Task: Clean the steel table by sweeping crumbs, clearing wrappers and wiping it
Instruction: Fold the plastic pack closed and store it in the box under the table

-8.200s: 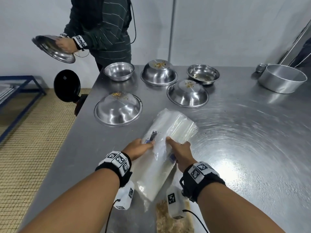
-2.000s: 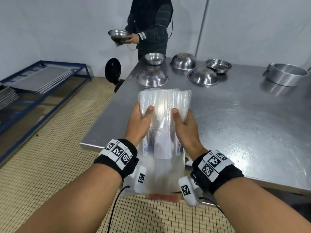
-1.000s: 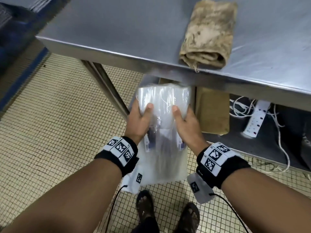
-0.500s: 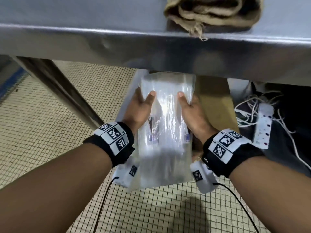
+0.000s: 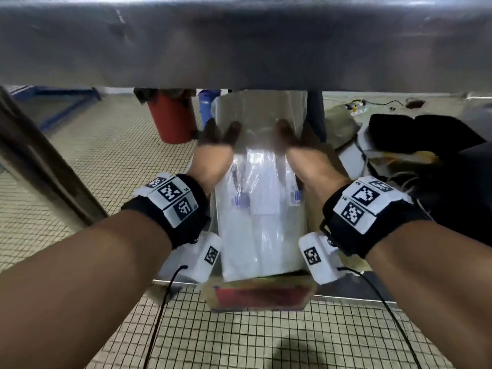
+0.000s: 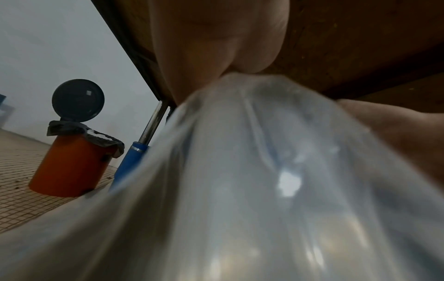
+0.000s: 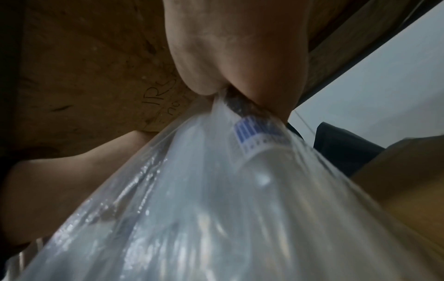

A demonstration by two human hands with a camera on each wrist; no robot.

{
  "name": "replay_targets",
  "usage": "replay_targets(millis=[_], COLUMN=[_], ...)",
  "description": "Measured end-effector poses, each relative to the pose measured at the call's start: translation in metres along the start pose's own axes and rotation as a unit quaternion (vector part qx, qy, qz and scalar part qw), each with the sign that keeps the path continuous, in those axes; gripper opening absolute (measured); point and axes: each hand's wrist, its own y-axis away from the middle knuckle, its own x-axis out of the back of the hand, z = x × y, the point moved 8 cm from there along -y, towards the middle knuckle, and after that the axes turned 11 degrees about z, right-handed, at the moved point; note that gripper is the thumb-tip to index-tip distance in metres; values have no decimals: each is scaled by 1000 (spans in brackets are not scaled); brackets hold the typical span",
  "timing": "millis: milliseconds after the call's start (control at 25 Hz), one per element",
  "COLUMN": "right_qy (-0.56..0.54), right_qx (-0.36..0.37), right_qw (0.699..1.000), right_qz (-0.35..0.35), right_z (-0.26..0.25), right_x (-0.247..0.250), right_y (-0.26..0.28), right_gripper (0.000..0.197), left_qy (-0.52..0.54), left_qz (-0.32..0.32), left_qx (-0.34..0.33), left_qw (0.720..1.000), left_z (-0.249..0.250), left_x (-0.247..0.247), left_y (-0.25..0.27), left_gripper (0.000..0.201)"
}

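Observation:
A clear plastic packet (image 5: 262, 209) of stacked white items with blue labels is held between both my hands under the steel table's front edge (image 5: 239, 49). My left hand (image 5: 217, 145) grips its left side, thumb on top. My right hand (image 5: 295, 142) grips its right side the same way. The packet's far end reaches in over the lower shelf (image 5: 343, 296). Both wrist views are filled by the packet (image 6: 264, 190) (image 7: 204, 209), with fingers and the brown underside of the table above it.
A red bin (image 5: 173, 118) with a black liner and raised lid stands on the tiled floor to the left, also in the left wrist view (image 6: 69, 165). A table leg (image 5: 45, 161) slants at left. Dark bags and cables (image 5: 426, 145) crowd the shelf's right.
I have lifted the packet off the tabletop, crouched down and pushed it forward under the table toward the lower shelf. The tabletop cloth has left the view.

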Motion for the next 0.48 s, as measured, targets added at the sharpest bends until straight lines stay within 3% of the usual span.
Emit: replay_targets(millis=[80, 160, 240, 400, 480], right_qy=[9, 36, 63, 38, 47], right_qx=[10, -8, -33, -24, -37], right_qw=[1000, 999, 997, 999, 998], right_qz=[26, 24, -1, 1, -37], right_z=[-4, 1, 18, 36, 48], right_x=[0, -6, -14, -24, -37], right_y=[1, -4, -12, -30, -37], right_gripper=[57, 66, 73, 65, 67], left_qy=[3, -28, -29, -52, -71], left_qz=[10, 18, 8, 7, 6], left_qx=[13, 25, 26, 50, 59], left_qw=[1000, 999, 999, 997, 996], left_z=[-2, -9, -23, -52, -67], left_x=[0, -2, -11, -23, -27], left_y=[-2, -3, -6, -11, -11], left_gripper=[26, 21, 27, 61, 69])
